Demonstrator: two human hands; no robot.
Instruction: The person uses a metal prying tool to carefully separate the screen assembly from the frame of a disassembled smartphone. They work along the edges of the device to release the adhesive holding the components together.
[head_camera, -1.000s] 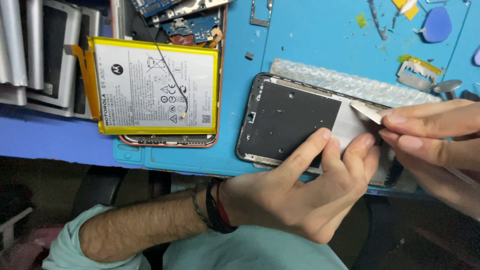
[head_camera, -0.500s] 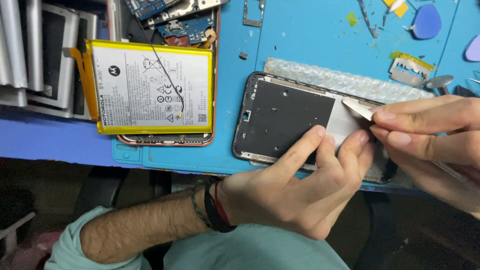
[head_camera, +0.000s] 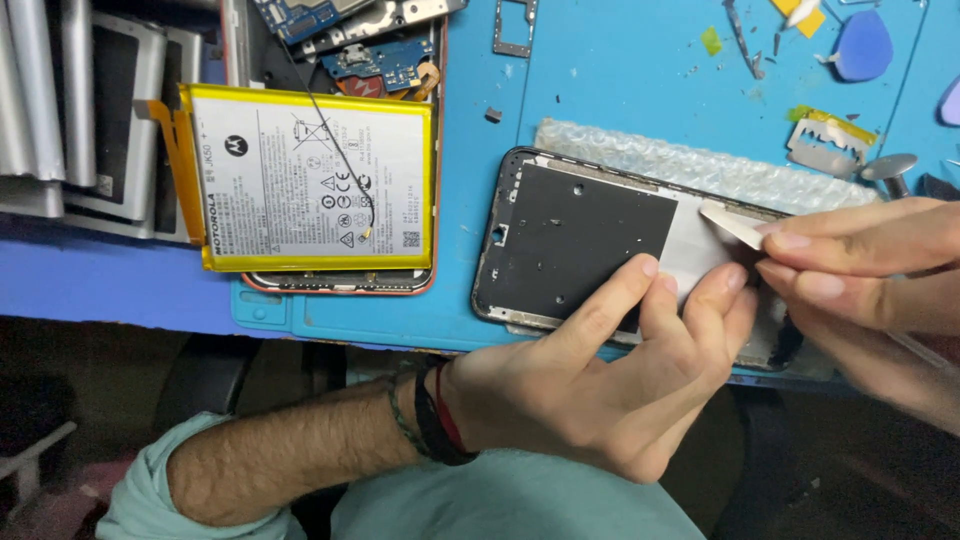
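The surface (head_camera: 620, 80) is a bright blue mat on a blue table edge. Under it the room is dark, and little can be made out there.

A phone frame (head_camera: 580, 245) lies flat on the mat, near the front edge. It has a big black sheet inside and a pale grey patch beside it. A strip of bubble wrap (head_camera: 700, 165) lies just behind the frame.

The left hand (head_camera: 600, 375) presses down on the frame with its fingers spread a bit, holding it flat. The right hand (head_camera: 860, 265) is pinched tight on a thin pale blade (head_camera: 732, 224). The blade tip touches the grey patch. The right hand is cut off at the picture's edge, and it hides the far end of the frame.

To the left sits one yellow battery (head_camera: 315, 178) on top of an open phone (head_camera: 335, 60), which shows only a little. A thin black wire crosses the battery. Some grey metal parts (head_camera: 60, 120) are stacked at the far left, cut off, so I cannot count them.

At the back right are two blue picks (head_camera: 862, 45), one half cut off, and one razor blade (head_camera: 825, 145). Small bits and scraps lie about, too tiny to tell.
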